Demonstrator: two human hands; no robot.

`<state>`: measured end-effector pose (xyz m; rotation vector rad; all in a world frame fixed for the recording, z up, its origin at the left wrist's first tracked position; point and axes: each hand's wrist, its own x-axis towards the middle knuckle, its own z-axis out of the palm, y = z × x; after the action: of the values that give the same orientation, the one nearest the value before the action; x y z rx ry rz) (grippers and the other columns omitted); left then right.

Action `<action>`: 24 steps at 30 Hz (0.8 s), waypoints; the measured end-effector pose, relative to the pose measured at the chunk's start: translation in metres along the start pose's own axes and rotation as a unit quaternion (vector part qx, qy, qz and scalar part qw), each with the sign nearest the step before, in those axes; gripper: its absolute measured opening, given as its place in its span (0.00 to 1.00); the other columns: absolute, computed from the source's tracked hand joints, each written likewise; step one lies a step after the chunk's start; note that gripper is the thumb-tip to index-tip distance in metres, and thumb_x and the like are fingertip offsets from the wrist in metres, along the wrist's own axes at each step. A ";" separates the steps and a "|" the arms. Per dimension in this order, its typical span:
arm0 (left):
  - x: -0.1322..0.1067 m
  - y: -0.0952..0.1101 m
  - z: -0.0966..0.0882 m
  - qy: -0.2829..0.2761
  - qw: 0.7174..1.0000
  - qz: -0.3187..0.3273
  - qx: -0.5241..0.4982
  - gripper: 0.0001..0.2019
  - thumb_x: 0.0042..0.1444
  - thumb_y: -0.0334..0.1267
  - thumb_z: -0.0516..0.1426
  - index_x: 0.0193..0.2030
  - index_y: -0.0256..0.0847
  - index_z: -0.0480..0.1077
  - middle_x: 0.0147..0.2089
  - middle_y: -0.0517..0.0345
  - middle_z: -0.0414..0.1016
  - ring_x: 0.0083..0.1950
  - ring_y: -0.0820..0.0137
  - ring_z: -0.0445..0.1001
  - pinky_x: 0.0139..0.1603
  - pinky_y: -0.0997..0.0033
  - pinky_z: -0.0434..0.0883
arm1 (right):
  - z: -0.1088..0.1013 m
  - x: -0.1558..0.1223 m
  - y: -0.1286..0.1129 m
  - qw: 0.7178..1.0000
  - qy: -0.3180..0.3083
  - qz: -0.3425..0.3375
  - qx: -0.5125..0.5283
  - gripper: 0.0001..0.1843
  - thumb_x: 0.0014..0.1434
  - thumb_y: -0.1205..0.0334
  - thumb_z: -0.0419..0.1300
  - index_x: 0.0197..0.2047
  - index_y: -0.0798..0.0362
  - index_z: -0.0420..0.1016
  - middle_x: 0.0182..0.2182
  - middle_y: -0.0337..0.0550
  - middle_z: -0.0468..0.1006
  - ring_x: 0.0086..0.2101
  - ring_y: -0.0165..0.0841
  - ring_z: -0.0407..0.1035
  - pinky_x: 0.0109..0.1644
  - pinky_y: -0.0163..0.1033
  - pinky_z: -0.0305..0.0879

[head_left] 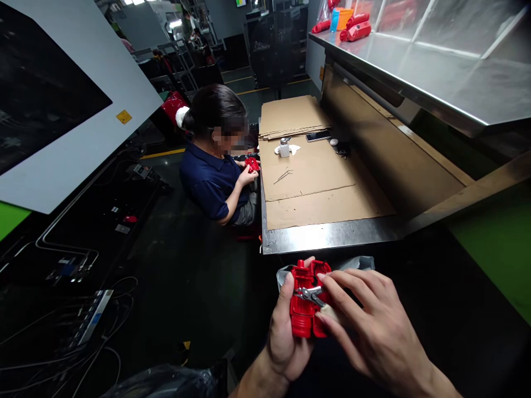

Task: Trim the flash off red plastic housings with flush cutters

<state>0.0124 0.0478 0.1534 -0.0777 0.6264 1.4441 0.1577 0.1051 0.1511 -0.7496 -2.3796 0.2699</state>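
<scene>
The red plastic part [306,301] was in front of the near edge of the steel table [327,236], held up in the air and not resting on it. The left hand [286,340] was closed around its left side, with the thumb lying along the part. The right hand [371,323] held small metal cutters [309,294] with narrow fingers, and the tips of the cutters touched the middle of the part. Behind the part, a grey plastic bag [357,263] showed a little.

On the table lay cardboard sheets [319,190], and on them tweezers [284,176], a small white bottle [284,147] and a phone [318,135] toward the far edge. At the left edge of the table, a seated person [215,160] in a dark blue shirt held another red part [251,164] in both hands.
</scene>
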 end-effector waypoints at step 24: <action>0.009 0.004 -0.006 -0.019 0.999 0.006 0.049 0.33 0.68 0.57 0.43 0.73 0.41 0.47 0.48 0.39 0.75 0.40 0.57 0.77 0.43 0.59 0.72 | 0.002 -0.025 0.032 0.980 0.053 0.162 0.102 0.21 0.66 0.60 0.57 0.61 0.56 0.67 0.51 0.49 0.71 0.51 0.36 0.67 0.54 0.41 0.65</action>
<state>0.0063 0.0540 0.1462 0.0306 0.6652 1.4212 0.1867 0.1164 0.1255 -1.0245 -2.0840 0.5848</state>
